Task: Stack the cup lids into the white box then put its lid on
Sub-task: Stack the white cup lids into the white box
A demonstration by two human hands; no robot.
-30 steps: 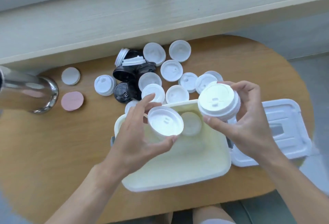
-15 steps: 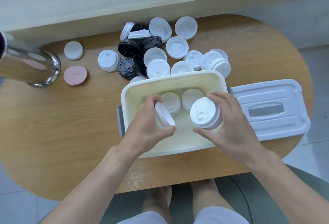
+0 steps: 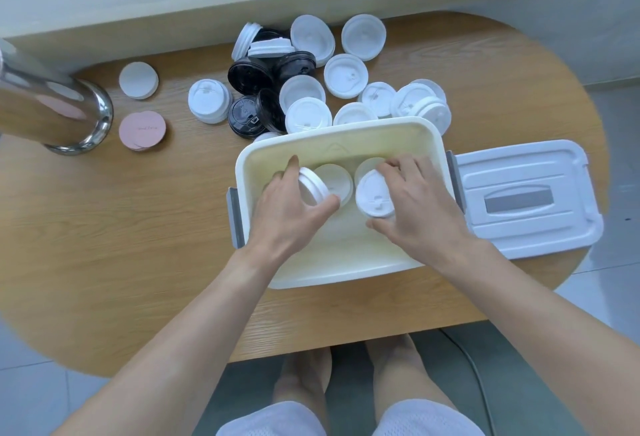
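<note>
Inside the white box [image 3: 346, 259], the left hand [image 3: 287, 214] grips a tilted lid [image 3: 311, 186]; the right hand [image 3: 415, 207] grips a lid stack [image 3: 374, 196]. Loose lids [image 3: 308, 117] crowd the surface [image 3: 121, 245] behind; the box lid [image 3: 526, 196] lies right.

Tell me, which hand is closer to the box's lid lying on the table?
Right. The right hand is in the white box at the side next to the box lid; the left hand is farther away.

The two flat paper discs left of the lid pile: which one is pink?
The pink disc is the nearer one, lying beside the shiny metal container. The white disc lies farther back, toward the wall.
</note>
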